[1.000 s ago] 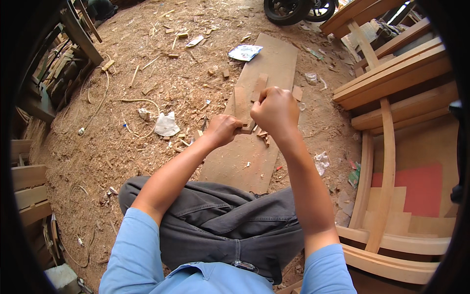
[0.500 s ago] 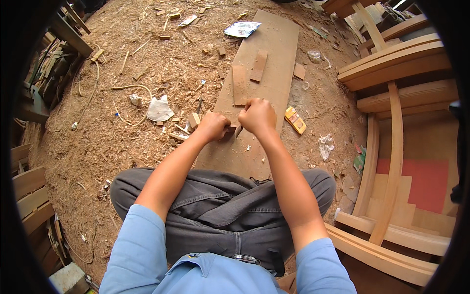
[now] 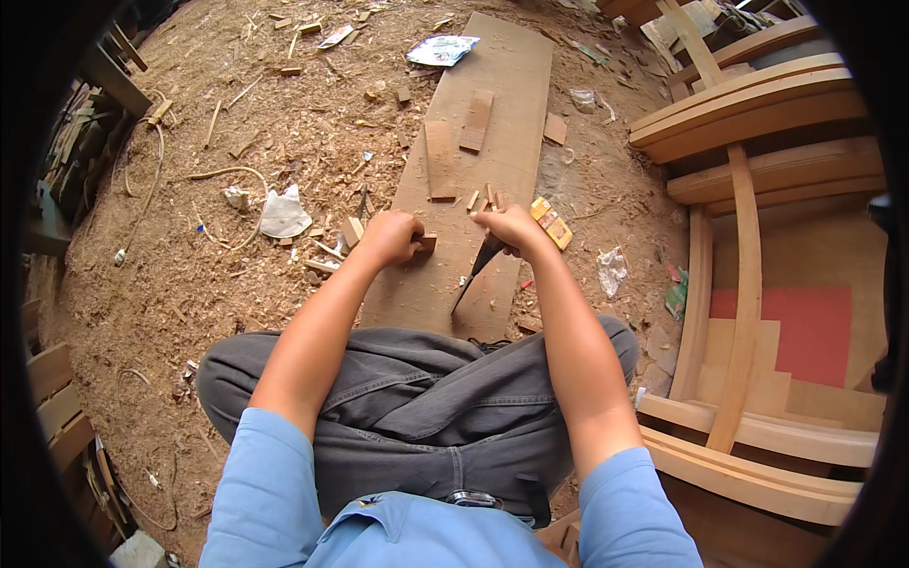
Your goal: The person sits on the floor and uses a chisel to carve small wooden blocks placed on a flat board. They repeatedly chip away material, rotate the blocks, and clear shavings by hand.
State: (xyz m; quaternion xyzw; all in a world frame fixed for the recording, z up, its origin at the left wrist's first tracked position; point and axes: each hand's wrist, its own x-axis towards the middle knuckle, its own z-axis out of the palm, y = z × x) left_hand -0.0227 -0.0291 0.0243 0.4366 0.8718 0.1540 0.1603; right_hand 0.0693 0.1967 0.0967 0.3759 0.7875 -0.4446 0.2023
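I sit cross-legged before a long brown board (image 3: pixel 516 66) lying on the floor. My left hand (image 3: pixel 390 239) is closed on a small wooden block (image 3: pixel 428 244) and holds it down at the board's left side. My right hand (image 3: pixel 514 230) is wrapped round a dark, narrow-bladed hand tool (image 3: pixel 481 257); its blade slants down towards me, and I cannot tell if it is a knife or a chisel. Several small wood pieces (image 3: pixel 490 198) show just beyond my right knuckles. Farther up the board lie a flat wooden piece (image 3: pixel 439 161) and another flat piece (image 3: pixel 476 120).
Wood shavings (image 3: pixel 312 151) cover the floor. A yellow packet (image 3: pixel 551 223) lies right of the board, and a printed plastic bag (image 3: pixel 442 50) rests at its far end. A wooden frame (image 3: pixel 748 284) stands at the right. A pale cord (image 3: pixel 256 175) curls at the left.
My right hand has moved away from the wooden block, slightly right, and the tool's blade now shows in full. My left hand still holds the block. The whole view has shifted a little.
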